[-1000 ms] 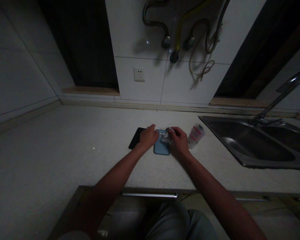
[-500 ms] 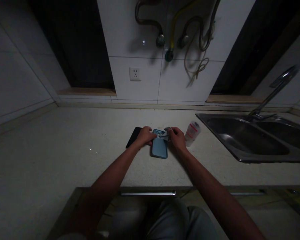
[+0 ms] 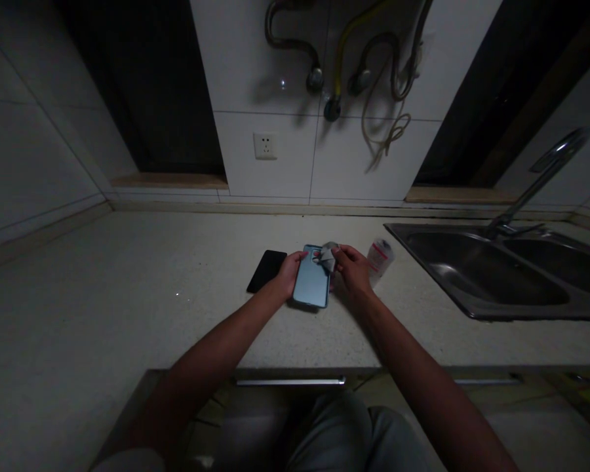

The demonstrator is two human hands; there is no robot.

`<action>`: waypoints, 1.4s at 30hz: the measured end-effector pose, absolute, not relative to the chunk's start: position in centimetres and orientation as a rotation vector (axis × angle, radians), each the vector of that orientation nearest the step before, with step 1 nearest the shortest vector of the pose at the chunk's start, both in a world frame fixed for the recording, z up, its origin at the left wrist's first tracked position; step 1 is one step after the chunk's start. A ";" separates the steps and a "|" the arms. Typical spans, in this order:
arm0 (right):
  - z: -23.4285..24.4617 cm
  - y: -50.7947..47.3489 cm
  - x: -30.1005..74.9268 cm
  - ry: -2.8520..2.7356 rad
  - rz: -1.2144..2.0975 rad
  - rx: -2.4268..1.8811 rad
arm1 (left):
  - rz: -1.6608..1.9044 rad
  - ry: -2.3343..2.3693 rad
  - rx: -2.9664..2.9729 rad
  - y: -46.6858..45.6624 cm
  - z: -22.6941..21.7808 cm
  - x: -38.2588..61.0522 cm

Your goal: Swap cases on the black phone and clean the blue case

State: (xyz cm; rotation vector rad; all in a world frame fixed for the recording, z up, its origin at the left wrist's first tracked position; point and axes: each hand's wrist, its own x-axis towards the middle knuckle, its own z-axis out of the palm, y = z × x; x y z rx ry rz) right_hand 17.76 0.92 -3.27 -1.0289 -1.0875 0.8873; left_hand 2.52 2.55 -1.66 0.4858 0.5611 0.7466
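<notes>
My left hand (image 3: 288, 271) grips a light-blue phone case (image 3: 311, 286) by its left side, lifted a little off the counter. The case has a camera cutout near its top. In my right hand (image 3: 353, 265) a crumpled grey cloth (image 3: 328, 255) is pinched, touching the upper right of the case by the cutout. A black phone (image 3: 267, 270) lies flat on the counter just left of my left hand. Right behind my right hand stands a clear plastic bottle (image 3: 380, 257) with red marks, partly hidden by that hand.
The pale counter (image 3: 216, 262) runs along a tiled wall with a socket (image 3: 265, 146). On the right a steel double sink (image 3: 476, 275) with a faucet (image 3: 531, 177) is set into it. Pipes (image 3: 338, 72) and a loose cord hang on the wall. A drawer handle (image 3: 291, 381) shows under the front edge.
My left hand has moved from the top of the case to its left side and raised it off the counter. The cloth in my right hand is now bunched up near the cutout.
</notes>
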 end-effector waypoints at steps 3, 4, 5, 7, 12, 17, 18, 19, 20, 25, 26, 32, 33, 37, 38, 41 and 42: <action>-3.2 0.7 18.2 -1.063 0.702 -1.111 | 0.711 0.467 0.490 1.9 -1.8 2.8; -3.2 0.6 18.3 -1.071 0.574 -1.140 | 0.703 0.455 0.494 1.8 -2.0 2.9; -3.2 0.5 18.4 -1.100 0.432 -1.159 | 0.698 0.454 0.497 1.8 -2.2 3.1; -3.3 0.3 18.5 -1.243 0.196 -1.160 | 0.710 0.486 0.505 1.8 -2.5 3.4; -4.1 0.1 17.7 -1.788 0.138 -1.157 | 0.784 0.576 0.529 1.5 -2.7 4.4; -4.1 0.0 17.3 -1.909 0.150 -1.172 | 0.798 0.603 0.518 1.1 -2.8 5.0; -4.0 -0.1 17.3 -1.923 0.158 -1.159 | 0.810 0.617 0.509 1.1 -2.9 5.0; -3.9 -0.3 17.4 -1.939 0.171 -1.142 | 0.821 0.632 0.497 1.1 -3.0 5.0; -3.7 -0.4 17.4 -1.960 0.190 -1.118 | 0.833 0.647 0.483 1.3 -3.2 5.0; -3.3 -1.5 17.1 -2.077 0.371 -0.938 | 0.920 0.656 0.421 2.5 -3.5 4.3; -3.3 -1.7 17.0 -2.087 0.421 -0.906 | 0.937 0.646 0.409 2.8 -3.5 4.2; -3.3 -2.1 17.1 -2.117 0.635 -0.765 | 1.031 0.649 0.398 3.9 -3.5 3.1; -3.3 -2.0 17.2 -2.128 0.597 -0.794 | 1.033 0.657 0.411 3.9 -3.4 3.0; -3.3 -1.5 18.1 -2.152 0.332 -0.981 | 0.958 0.699 0.448 3.8 -3.0 2.6; -3.3 -1.3 18.4 -2.159 0.283 -0.988 | 0.939 0.715 0.454 3.8 -2.8 2.6; -3.3 -0.7 18.9 -2.180 0.191 -0.957 | 0.899 0.796 0.450 3.7 -2.1 2.5; -3.4 -0.5 19.1 -2.181 0.164 -0.968 | 0.887 0.837 0.445 3.6 -1.9 2.5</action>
